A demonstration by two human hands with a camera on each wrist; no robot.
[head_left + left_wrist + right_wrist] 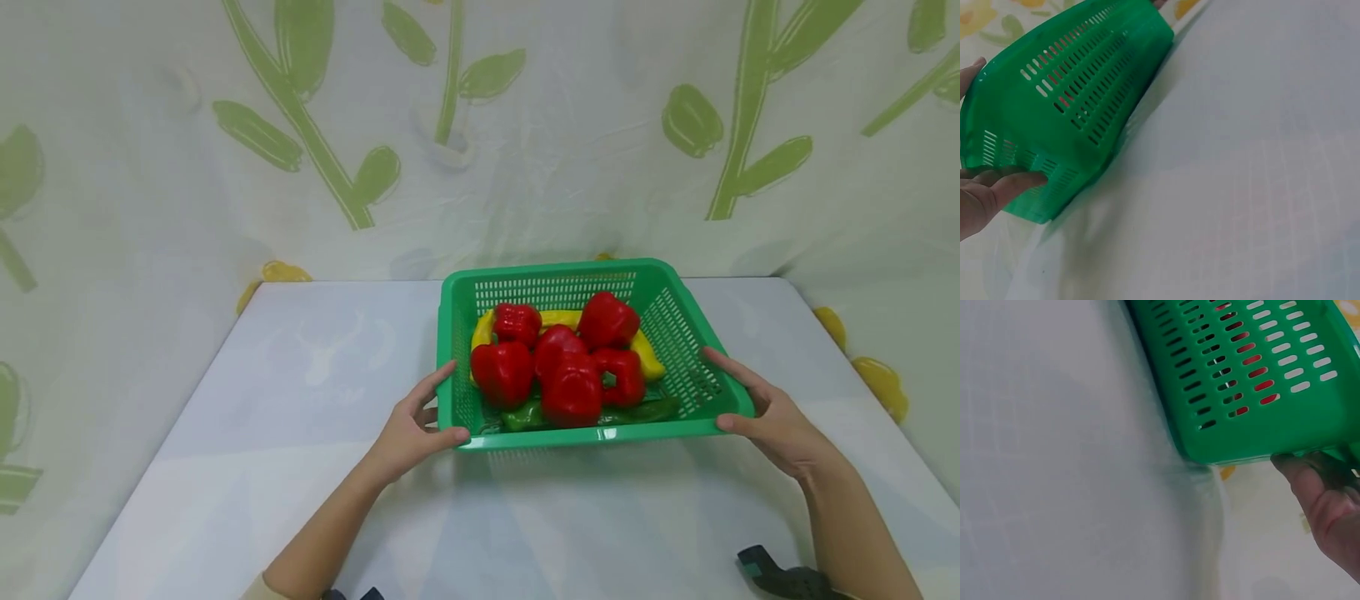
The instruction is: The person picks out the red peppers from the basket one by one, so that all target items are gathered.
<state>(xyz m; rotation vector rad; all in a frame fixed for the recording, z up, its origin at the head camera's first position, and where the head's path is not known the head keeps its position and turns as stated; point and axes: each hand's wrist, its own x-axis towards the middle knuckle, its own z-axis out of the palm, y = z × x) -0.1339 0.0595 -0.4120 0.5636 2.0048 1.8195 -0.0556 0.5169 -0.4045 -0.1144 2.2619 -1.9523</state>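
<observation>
1. Pale surface (pixel 225 500): extends beneath all items.
2. Green basket (pixel 540 437): is near the surface's far edge.
3. Left hand (pixel 411 435) and right hand (pixel 783 429): partly open, thumbs and fingers gripping the basket's opposite ends.
4. Red bell peppers (pixel 572 393): piled inside, above yellow bananas (pixel 647 357) and green vegetables (pixel 645 412).

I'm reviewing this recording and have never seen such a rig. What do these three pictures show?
There is no machine here, just a person working bare-handed. The large picture comes from a camera worn on the head; the two smaller ones come from cameras on the left and right wrists. The left hand and right hand hold opposite ends of a green basket, either on or just above a white table; I cannot tell which. In it lie red peppers, with yellow produce and green produce partly hidden by them.
</observation>
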